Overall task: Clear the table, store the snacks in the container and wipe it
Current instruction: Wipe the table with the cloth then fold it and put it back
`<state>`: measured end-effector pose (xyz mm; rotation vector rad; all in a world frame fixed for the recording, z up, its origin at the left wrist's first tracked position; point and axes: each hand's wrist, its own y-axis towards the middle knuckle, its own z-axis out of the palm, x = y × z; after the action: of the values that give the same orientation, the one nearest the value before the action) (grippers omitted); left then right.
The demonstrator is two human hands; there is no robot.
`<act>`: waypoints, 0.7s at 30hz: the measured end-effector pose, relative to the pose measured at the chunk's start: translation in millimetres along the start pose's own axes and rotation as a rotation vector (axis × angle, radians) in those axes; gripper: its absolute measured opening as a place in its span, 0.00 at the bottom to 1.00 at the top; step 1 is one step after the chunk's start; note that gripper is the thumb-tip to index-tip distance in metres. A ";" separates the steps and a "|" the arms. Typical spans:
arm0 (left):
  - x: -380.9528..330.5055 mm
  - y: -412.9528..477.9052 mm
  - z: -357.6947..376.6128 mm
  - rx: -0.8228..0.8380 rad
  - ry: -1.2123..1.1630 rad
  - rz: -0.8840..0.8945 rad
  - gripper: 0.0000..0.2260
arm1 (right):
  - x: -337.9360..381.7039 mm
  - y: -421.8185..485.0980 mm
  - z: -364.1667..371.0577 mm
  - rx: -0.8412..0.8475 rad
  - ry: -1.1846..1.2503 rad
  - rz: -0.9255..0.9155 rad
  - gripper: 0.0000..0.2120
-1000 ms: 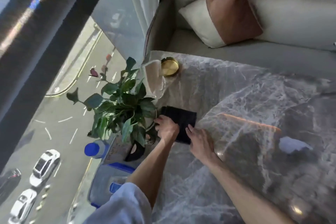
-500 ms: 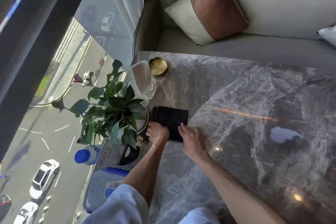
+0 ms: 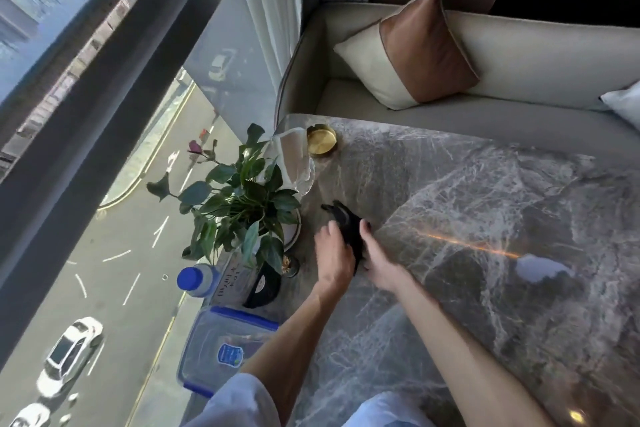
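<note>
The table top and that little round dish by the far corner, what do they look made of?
Table: looks like polished grey marble or a marble-look slab, with white veining and sharp light reflections. Round dish: seemingly brushed brass or gold-toned metal, with a warm yellow satin sheen. Neither can be confirmed from the look alone.

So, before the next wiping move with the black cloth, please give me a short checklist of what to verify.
1. Black cloth held: ok, bunched between left hand and right hand.
2. Table to the right free for wiping: ok.
3. Glass jug close to the cloth: not ok, take care.
4. Potted plant leaves near the left hand: not ok.
5. Container closed: ok, lid on.
6. Cloth damp: cannot tell.
</note>
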<state>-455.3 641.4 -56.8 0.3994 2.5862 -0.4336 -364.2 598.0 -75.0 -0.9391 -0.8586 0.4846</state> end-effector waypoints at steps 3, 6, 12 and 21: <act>-14.4 -31.9 -5.4 0.002 0.168 0.339 0.12 | 1.2 -30.7 -0.1 0.056 0.298 -0.055 0.32; -20.2 -68.2 -8.7 0.071 0.286 0.568 0.25 | -9.4 -63.0 -2.5 0.021 0.462 -0.196 0.26; -12.8 -120.6 -21.6 0.035 0.267 0.680 0.32 | -43.3 -117.2 -2.7 0.185 0.704 -0.253 0.29; -62.7 -190.7 -4.9 0.177 0.069 0.996 0.21 | -98.0 -186.4 -74.3 -0.089 0.847 -0.390 0.12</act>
<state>-472.0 457.8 22.6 1.6513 2.0543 -0.2688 -360.5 395.7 19.6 -0.9121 -0.2674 -0.2923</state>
